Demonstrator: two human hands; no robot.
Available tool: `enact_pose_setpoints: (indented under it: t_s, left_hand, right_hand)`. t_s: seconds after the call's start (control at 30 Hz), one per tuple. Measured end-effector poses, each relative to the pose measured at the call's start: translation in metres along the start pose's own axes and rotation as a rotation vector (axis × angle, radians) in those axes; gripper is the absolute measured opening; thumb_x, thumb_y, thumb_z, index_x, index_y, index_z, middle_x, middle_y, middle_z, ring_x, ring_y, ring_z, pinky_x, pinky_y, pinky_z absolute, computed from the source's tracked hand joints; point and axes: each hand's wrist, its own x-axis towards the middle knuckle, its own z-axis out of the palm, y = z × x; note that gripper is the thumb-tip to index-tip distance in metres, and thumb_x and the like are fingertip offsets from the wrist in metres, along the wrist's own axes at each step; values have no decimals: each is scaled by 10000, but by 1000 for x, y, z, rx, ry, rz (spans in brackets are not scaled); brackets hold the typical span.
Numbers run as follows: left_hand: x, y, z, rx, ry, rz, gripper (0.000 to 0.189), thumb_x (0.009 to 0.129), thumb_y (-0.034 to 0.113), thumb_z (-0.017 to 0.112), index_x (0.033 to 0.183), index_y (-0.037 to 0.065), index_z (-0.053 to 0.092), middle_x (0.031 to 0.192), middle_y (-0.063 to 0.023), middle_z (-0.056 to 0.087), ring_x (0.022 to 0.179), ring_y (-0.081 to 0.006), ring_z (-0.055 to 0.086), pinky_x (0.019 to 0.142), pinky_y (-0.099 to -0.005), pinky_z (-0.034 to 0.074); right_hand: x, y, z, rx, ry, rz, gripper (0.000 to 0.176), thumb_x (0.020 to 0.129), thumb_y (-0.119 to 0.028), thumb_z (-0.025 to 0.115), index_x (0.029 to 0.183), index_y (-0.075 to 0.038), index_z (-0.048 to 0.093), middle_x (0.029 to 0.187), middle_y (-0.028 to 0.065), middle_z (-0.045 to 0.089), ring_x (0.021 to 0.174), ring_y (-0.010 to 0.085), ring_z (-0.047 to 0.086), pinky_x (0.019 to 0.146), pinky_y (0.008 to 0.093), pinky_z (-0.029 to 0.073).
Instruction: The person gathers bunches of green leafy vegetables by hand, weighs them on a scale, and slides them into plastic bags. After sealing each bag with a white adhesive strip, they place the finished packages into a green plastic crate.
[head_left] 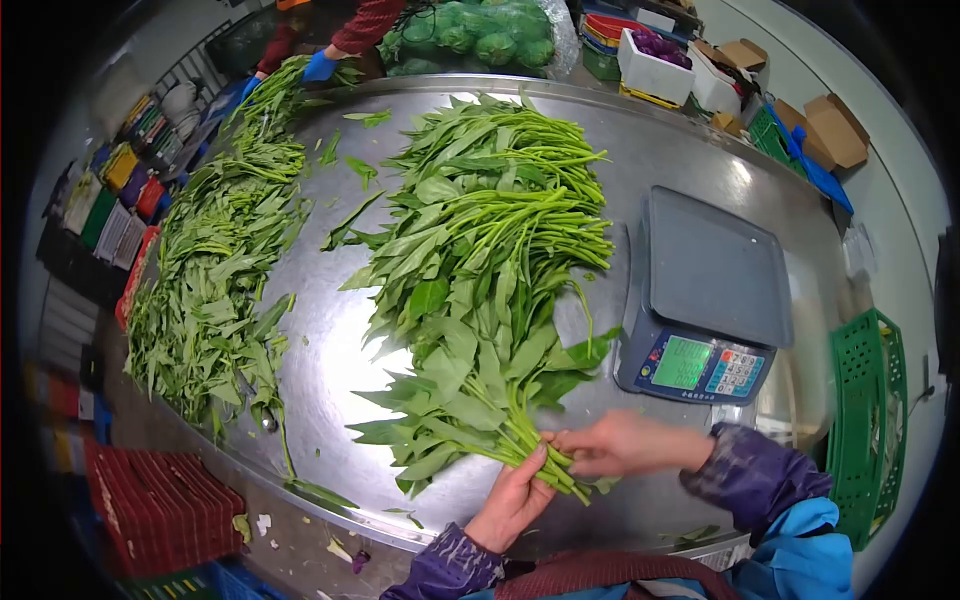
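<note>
The left hand (513,503) clasps a leafy, green-stemmed vegetable bunch (472,412) — the blurred right hand (618,444) is beside the stems (520,436), grip unclear.

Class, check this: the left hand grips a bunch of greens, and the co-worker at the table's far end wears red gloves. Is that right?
Not quite: the head view shows the co-worker's gloves are blue, not red. The left hand does grip a bunch of greens.

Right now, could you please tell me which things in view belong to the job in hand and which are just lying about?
Apparently part of it:
- leafy bunch in the left hand
- stacked greens
- steel table
- scale, probably; its display is lit

Apparently lying about:
- cardboard box
- green crate
- purple vegetables
</note>
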Motion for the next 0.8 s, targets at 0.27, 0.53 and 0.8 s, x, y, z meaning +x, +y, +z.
enact_pose_setpoints:
  t_s: [0.27, 0.53, 0.8]
  left_hand:
    - [-17, 62, 38, 346, 119, 765, 139, 906, 125, 493, 1024, 77, 438, 945, -64, 543, 996, -220, 500, 910, -387, 395]
    - [21, 39, 33, 177, 77, 558, 118, 909, 77, 479, 1020, 43, 462, 944, -90, 542, 931, -177, 522, 840, -308, 429]
    - [73, 12, 35, 348, 108, 509, 116, 892, 47, 488, 1005, 54, 466, 969, -78, 546, 918, -160, 526, 810, -304, 441]
  right_hand:
    - [103, 95, -146, -569, 628, 103, 720, 635, -152, 733, 1248, -14, 382, 1239, 185, 462, 1121, 320, 466, 908, 369, 410]
    - [166, 133, -170, -758, 417, 262, 995, 505, -214, 806, 1333, -45, 280, 1232, 129, 454, 1181, 284, 395, 966, 468, 314]
    - [151, 152, -146, -801, 726, -83, 602, 494, -181, 748, 1024, -59, 491, 1014, 124, 524, 1035, 294, 473, 816, 421, 386]
